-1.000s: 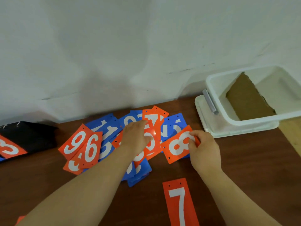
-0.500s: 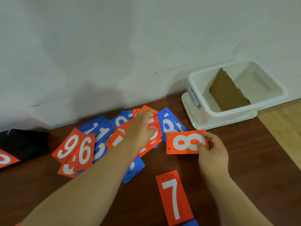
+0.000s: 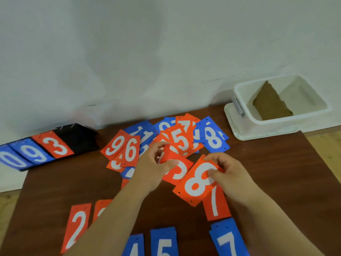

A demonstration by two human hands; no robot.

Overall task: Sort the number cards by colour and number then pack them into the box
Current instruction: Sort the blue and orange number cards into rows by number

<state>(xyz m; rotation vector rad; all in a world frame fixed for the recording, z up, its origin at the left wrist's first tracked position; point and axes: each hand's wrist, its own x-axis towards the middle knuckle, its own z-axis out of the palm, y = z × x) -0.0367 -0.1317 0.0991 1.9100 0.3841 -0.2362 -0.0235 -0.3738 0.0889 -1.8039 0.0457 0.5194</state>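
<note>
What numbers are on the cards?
"0": blue card
"9": blue card, orange card
"3": orange card
"6": orange card
"11": blue card
"5": orange card, blue card
"8": blue card, orange card in right hand
"7": orange card, blue card
"2": orange card
"4": blue card
Card in left hand, others: partly hidden.

Soft even light, faint shadow on the wall (image 3: 129,61), slight motion blur, wide-angle bending at edges

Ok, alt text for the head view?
The right hand pinches an orange card with a white 8 while the left hand grips another orange card beside a pile of orange and blue cards on a brown table. A white plastic box stands far right.
</note>
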